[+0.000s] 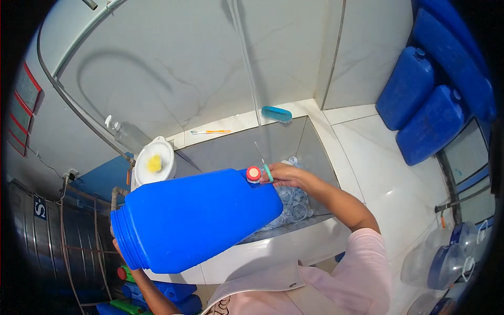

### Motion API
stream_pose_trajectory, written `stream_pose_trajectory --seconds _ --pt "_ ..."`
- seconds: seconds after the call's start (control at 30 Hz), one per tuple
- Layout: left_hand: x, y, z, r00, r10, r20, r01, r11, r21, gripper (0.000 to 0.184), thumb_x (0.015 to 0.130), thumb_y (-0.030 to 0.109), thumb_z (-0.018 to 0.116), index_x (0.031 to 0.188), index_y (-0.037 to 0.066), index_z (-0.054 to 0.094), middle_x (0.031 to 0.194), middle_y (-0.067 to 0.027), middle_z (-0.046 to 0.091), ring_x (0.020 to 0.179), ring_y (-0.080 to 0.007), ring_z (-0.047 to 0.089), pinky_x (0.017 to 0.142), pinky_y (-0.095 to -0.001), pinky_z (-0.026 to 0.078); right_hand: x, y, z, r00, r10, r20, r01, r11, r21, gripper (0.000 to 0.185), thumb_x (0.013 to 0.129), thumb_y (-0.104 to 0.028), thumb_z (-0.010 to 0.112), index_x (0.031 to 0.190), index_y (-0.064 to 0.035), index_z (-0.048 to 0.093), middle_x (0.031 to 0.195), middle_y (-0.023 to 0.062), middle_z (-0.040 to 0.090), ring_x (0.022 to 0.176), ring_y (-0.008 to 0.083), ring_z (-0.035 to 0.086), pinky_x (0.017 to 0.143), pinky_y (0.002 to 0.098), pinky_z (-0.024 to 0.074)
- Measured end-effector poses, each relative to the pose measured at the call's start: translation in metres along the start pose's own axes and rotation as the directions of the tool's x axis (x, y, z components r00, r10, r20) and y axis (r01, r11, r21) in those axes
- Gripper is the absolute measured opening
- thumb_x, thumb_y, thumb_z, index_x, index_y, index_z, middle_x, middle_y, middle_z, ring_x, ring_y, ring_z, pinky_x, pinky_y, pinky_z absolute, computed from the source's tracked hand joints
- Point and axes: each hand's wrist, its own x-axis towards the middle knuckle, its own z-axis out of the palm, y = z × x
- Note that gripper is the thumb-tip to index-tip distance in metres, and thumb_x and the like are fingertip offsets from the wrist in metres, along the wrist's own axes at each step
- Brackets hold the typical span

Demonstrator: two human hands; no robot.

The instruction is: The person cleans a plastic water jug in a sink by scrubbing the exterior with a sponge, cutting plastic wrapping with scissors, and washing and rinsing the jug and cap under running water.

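Observation:
A large blue water jug (pixel 205 215) lies tilted across the front of the basin, its wide ribbed end to the left. A red spout cap with a pale centre (pixel 253 174) sits at its right end. My left hand (pixel 116 245) holds the wide end from beneath, its fingers mostly hidden behind the jug. At the spout, my right hand (pixel 286 174) is closed around a slim teal stick (pixel 269 172), whose exact kind I cannot make out. Behind that hand, many clear and bluish caps (pixel 296 205) lie in the grey basin (pixel 210 152).
On the ledge are a teal scrub brush (pixel 276 114) and an orange toothbrush (pixel 211 132). A yellow sponge (pixel 154 163) rests on a white lid (pixel 167 157) beside a pump bottle (pixel 128 134). Blue jugs (pixel 415 100) stand right; clear bottles (pixel 446 262) are lower right.

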Motion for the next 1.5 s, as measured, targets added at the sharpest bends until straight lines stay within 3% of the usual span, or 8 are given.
stream_pose_trajectory --seconds 0.53,0.7,0.8,0.93,1.0,1.13,1.37,1.5 --pt "-0.003 -0.001 -0.007 1.0 0.005 0.001 -0.005 1.0 0.018 0.023 0.066 0.012 0.068 0.082 -0.002 0.06 0.064 -0.0036 0.053 0.061 -0.0134 0.052 0.058 -0.0285 0.041 0.019 0.015 -0.01 0.909 -0.367 -0.199 0.263 0.874 -0.409 0.015 0.074 -0.005 0.065 0.085 -0.0032 0.055 0.073 0.0032 0.061 0.066 0.0102 0.057 0.055 0.0281 0.0435" --pt "-0.001 -0.001 -0.006 1.0 0.008 0.008 -0.008 1.0 0.029 0.022 0.066 0.012 0.068 0.081 -0.002 0.06 0.063 -0.0034 0.053 0.061 -0.0134 0.052 0.058 -0.0286 0.041 0.009 0.017 -0.082 0.612 -0.738 -0.285 0.01 0.367 -0.93 0.026 0.074 -0.023 0.066 0.082 0.0009 0.06 0.08 0.0134 0.065 0.075 0.0244 0.064 0.064 0.0377 0.0496" --pt "0.0 -0.001 -0.007 1.0 0.015 0.013 -0.016 0.999 0.031 0.022 0.066 0.012 0.068 0.081 -0.002 0.06 0.063 -0.0033 0.052 0.06 -0.0134 0.052 0.057 -0.0287 0.041 0.01 0.024 -0.095 0.837 -0.516 -0.182 -0.238 -0.045 -0.97 0.032 0.079 -0.03 0.06 0.077 0.0017 0.062 0.076 0.0148 0.066 0.073 0.0259 0.066 0.066 0.0388 0.0513" --pt "0.005 0.001 -0.009 0.999 0.05 0.017 -0.051 0.998 0.04 0.022 0.065 0.012 0.068 0.08 -0.002 0.06 0.062 -0.0031 0.052 0.06 -0.0134 0.051 0.057 -0.0289 0.041 0.003 -0.032 -0.044 0.96 -0.104 -0.26 -0.226 0.259 -0.939 0.041 0.083 -0.036 0.054 0.076 0.0031 0.063 0.067 0.0146 0.064 0.062 0.024 0.065 0.065 0.0392 0.0514" --pt "0.011 0.008 -0.006 0.996 0.084 0.027 -0.085 0.995 0.05 0.022 0.065 0.012 0.068 0.08 -0.002 0.06 0.061 -0.003 0.052 0.059 -0.0134 0.051 0.056 -0.0289 0.041 0.016 -0.048 -0.026 0.994 0.004 0.111 0.101 0.401 -0.91 0.045 0.085 -0.038 0.05 0.073 0.0048 0.061 0.059 0.0155 0.061 0.056 0.0235 0.064 0.062 0.0388 0.0517" --pt "0.015 0.041 0.015 0.97 0.243 -0.012 -0.242 0.969 0.056 0.02 0.062 0.012 0.066 0.074 -0.001 0.056 0.058 -0.0046 0.049 0.055 -0.0154 0.05 0.053 -0.0296 0.039 0.088 -0.068 -0.003 0.756 -0.655 0.023 0.028 -0.003 -1.0 0.035 0.087 -0.028 0.049 0.096 0.0057 0.054 0.078 0.0203 0.064 0.068 0.0297 0.065 0.059 0.0406 0.0514" --pt "-0.01 0.112 0.111 0.924 0.371 0.099 -0.383 0.904 0.188 0.018 0.053 0.012 0.062 0.07 0.007 0.061 0.067 -0.0143 0.061 0.062 -0.0333 0.06 0.056 -0.0386 0.046 0.192 -0.085 0.004 0.586 -0.798 -0.137 -0.195 0.026 -0.981 0.026 0.082 -0.011 0.05 0.1 0.0072 0.052 0.09 0.0272 0.061 0.083 0.0341 0.064 0.068 0.044 0.0513" --pt "-0.021 0.122 0.178 0.856 0.472 0.21 -0.513 0.828 0.226 0.02 0.058 0.018 0.069 0.073 0.008 0.062 0.068 -0.0116 0.061 0.064 -0.0313 0.059 0.057 -0.0406 0.046 0.149 -0.088 0.013 0.817 -0.574 -0.054 0.116 0.256 -0.96 0.019 0.08 -0.005 0.052 0.092 0.008 0.058 0.082 0.0226 0.063 0.072 0.03 0.066 0.062 0.0388 0.0544"
